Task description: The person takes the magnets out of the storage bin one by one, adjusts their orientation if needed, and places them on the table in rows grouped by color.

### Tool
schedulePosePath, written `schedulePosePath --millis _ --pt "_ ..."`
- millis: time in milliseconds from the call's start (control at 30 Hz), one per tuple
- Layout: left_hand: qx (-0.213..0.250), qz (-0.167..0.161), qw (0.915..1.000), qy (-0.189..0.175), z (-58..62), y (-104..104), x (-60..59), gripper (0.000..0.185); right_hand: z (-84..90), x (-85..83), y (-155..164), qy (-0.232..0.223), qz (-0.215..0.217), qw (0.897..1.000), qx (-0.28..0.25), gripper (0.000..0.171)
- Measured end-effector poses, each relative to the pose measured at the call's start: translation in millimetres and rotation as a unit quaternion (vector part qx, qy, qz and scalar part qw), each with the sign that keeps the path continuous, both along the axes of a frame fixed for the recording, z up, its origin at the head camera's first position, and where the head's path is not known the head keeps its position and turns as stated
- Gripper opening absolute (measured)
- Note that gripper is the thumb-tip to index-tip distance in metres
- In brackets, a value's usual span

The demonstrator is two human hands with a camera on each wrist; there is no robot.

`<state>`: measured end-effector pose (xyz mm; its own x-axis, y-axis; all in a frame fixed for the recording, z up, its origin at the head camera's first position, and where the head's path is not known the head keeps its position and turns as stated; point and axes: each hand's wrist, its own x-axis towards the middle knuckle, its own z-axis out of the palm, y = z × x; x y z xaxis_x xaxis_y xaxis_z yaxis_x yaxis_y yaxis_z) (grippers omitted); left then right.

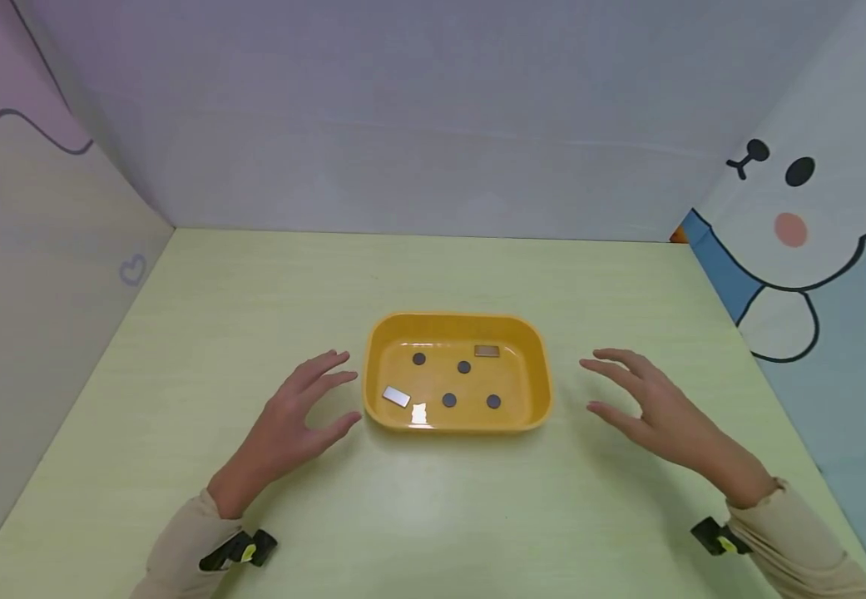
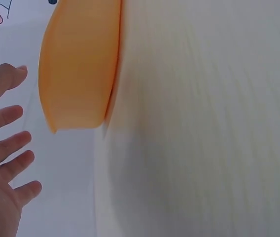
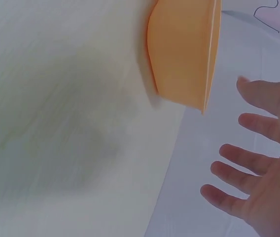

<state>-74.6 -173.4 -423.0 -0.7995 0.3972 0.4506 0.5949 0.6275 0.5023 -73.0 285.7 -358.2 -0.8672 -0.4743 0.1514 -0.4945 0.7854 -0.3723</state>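
A yellow tray (image 1: 433, 423) with rounded corners rests on the table in the head view. Inside it lie several small dark discs (image 1: 464, 367), a silvery rectangular piece (image 1: 397, 396) at the front left and a brownish rectangular piece (image 1: 487, 351) at the back right. My left hand (image 1: 294, 416) hovers just left of the tray, fingers spread, its fingertips close to the rim. On the other side my right hand (image 1: 653, 408) hangs in the air, farther from the rim, with fingers apart and nothing held. Both wrist views show the tray's outer wall (image 2: 78, 64) beyond the thumb.
The pale green table (image 1: 433, 516) stretches around the tray. A whitish panel (image 1: 418, 150) stands along its back edge, and side panels flank it, the right one (image 1: 852, 349) printed with a cartoon animal. Dark straps with small devices sit on both sleeves.
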Motion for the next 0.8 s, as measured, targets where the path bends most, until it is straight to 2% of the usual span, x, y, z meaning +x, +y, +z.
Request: schedulePosePath --millis 300,467,633,800 --pt "0.048 -0.056 0.9972 0.008 -5.1 8 -3.3 0.036 7.1 -5.7 -9 -0.001 0.014 1.000 0.017 0.047" --pt "0.060 -0.077 0.9949 0.024 -6.0 12 -4.1 0.033 13.5 -7.1 -13 0.010 0.033 0.999 0.016 0.047" --pt "0.062 -0.093 0.9935 0.025 -6.5 16 -3.9 0.031 19.8 -9.1 -18 0.007 0.047 0.999 0.026 0.045" --pt "0.068 -0.114 0.9893 0.060 -6.9 20 -4.0 0.031 25.7 -11.7 -24 -0.004 0.061 0.997 0.042 0.045"
